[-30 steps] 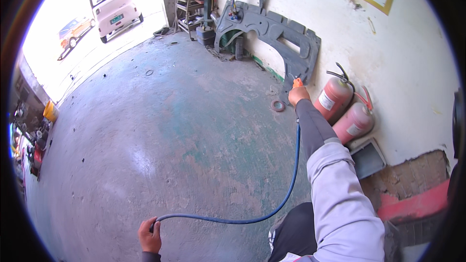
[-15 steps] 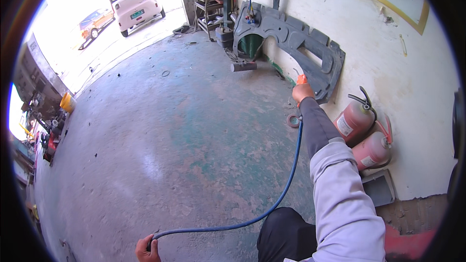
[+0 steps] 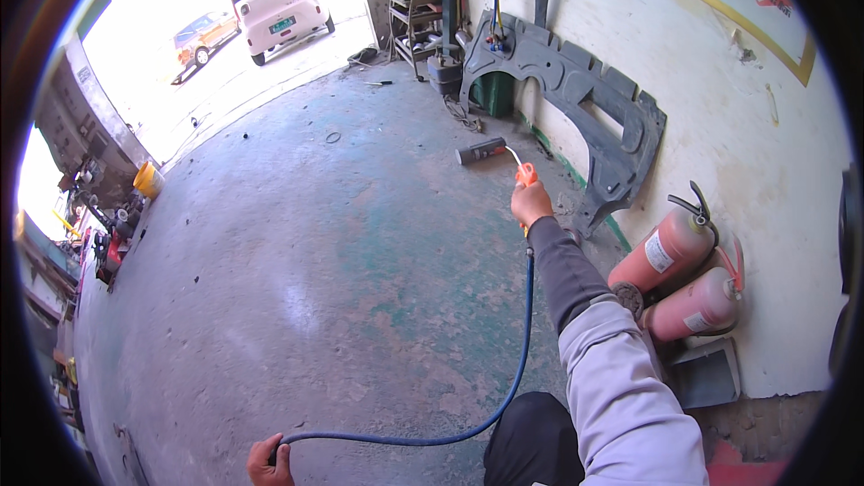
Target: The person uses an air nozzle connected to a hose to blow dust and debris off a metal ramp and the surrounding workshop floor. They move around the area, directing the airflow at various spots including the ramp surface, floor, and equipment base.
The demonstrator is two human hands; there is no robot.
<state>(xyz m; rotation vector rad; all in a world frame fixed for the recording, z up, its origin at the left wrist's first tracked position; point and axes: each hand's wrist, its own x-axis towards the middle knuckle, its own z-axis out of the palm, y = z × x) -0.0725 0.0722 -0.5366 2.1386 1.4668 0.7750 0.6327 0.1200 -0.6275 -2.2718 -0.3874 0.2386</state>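
Note:
My right hand (image 3: 531, 203) is stretched forward and grips the orange handle of a spray gun (image 3: 525, 175), whose thin white tube ends in a dark cylindrical nozzle (image 3: 481, 151) pointing left. A blue hose (image 3: 520, 342) runs down from the gun's handle and curves left along the floor to my left hand (image 3: 269, 463), which is closed around it at the bottom edge of the view. My right sleeve is grey with a dark cuff.
Two red fire extinguishers (image 3: 677, 247) lean against the right wall beside a grey plastic car underbody panel (image 3: 585, 99). Metal shelving (image 3: 421, 0) stands at the back. A small white and red car (image 3: 274, 0) is parked outside the open doorway. Tools clutter the left edge (image 3: 108, 234).
The view has tilted up and forward; my right hand has raised the spray gun so its nozzle now shows. My left hand stays on the hose near the bottom edge.

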